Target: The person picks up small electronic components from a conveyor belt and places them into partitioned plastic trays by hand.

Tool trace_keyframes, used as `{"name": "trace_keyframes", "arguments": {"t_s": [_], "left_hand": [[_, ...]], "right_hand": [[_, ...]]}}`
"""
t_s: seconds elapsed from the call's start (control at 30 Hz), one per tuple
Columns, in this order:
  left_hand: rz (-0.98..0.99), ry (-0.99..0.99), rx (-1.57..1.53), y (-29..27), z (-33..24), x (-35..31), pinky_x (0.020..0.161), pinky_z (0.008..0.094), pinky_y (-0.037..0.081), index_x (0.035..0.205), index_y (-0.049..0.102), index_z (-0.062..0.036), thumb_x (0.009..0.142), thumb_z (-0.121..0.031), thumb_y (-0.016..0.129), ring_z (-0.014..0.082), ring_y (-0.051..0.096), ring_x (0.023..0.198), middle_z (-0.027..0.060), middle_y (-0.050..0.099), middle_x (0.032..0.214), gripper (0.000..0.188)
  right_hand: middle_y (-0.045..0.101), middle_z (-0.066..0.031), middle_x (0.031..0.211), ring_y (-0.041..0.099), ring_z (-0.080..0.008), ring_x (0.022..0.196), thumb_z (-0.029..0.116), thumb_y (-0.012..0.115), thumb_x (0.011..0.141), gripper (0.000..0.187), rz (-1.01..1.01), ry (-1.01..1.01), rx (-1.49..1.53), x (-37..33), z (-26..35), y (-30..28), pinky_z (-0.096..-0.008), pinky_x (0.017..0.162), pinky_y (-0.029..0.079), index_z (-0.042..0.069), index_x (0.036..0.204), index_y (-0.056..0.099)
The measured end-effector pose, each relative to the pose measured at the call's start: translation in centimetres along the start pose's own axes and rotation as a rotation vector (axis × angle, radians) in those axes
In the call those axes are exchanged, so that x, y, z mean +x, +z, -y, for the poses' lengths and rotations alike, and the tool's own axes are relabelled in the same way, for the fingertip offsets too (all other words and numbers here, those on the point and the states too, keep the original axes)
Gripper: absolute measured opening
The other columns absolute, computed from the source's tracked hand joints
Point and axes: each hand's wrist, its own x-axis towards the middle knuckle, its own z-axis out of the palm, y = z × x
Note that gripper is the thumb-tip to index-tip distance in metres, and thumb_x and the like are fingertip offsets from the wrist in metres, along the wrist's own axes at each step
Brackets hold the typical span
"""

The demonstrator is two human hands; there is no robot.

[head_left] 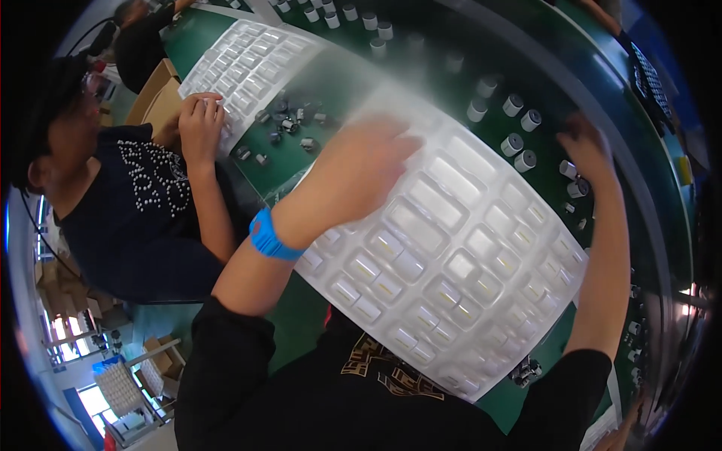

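A white plastic blister tray (pixel 444 218) lies tilted across the table in front of me. Many of its pockets hold small cylinders with white and silvery sides, mostly in the near and right parts; several pockets toward the far left are bare. My left hand (pixel 350 169), with a blue wristband (pixel 272 234) on the wrist, hovers over the tray's far left part, its fingers smeared by motion. Beyond the tray's right edge my right hand (pixel 590 154) reaches among upright white cylinders (pixel 531 120). Its fingertips are blurred too, so I cannot make out anything in them.
On my left a co-worker's hand (pixel 201 131) rests at another blister tray (pixel 248 64). Loose metal parts (pixel 286 124) lie on the green table between the trays. More white cylinders (pixel 350 13) stand along the far side. A cardboard box (pixel 159 94) is beside the co-worker.
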Motion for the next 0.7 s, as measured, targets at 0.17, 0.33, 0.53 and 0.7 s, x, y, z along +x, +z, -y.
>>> {"name": "trace_keyframes", "arguments": {"t_s": [0.17, 0.33, 0.53, 0.7], "left_hand": [[0.068, -0.006, 0.303, -0.4, 0.0, 2.3, 0.107, 0.0451, 0.044, 0.118, 0.069, -0.0042, 0.08, -0.01, 0.074, 0.0408, 0.05, 0.132, 0.0203, 0.059, 0.135, 0.039], [0.215, 0.035, 0.221, 2.1, 1.9, 2.7, 0.112, 0.0476, 0.04, 0.108, 0.07, -0.0002, 0.083, -0.014, 0.071, 0.0431, 0.048, 0.133, 0.0243, 0.059, 0.133, 0.029], [-0.249, 0.222, 0.155, 1.7, -0.3, 2.0, 0.085, 0.0499, 0.05, 0.101, 0.062, -0.001, 0.089, -0.02, 0.065, 0.0425, 0.061, 0.094, 0.023, 0.063, 0.099, 0.023], [0.012, 0.005, -0.797, 2.2, -11.3, -4.1, 0.082, 0.0249, 0.052, 0.12, 0.062, -0.0023, 0.081, -0.001, 0.079, 0.0143, 0.064, 0.092, 0.0087, 0.062, 0.113, 0.043]], "right_hand": [[0.066, -0.0127, 0.114, 0.065, -0.0212, 0.102, 0.019, 0.069, 0.087, 0.044, -0.212, 0.117, 0.66, -12.8, 1.0, -6.0, -0.0343, 0.092, 0.05, 0.003, 0.126, 0.059], [0.064, -0.0131, 0.112, 0.064, -0.0194, 0.098, 0.014, 0.072, 0.086, 0.044, -0.231, -0.046, 1.122, -28.6, 0.8, -7.1, -0.0313, 0.092, 0.049, -0.002, 0.124, 0.059], [0.065, -0.0115, 0.114, 0.066, -0.0202, 0.099, 0.003, 0.069, 0.086, 0.043, -0.395, 0.175, 1.391, -36.4, 5.0, -4.7, -0.0329, 0.09, 0.054, -0.006, 0.127, 0.057], [0.067, -0.0178, 0.118, 0.066, -0.0202, 0.108, -0.01, 0.067, 0.083, 0.044, -0.378, 0.131, 1.528, -36.5, 9.7, -5.1, -0.0316, 0.097, 0.051, -0.007, 0.124, 0.055]]}}
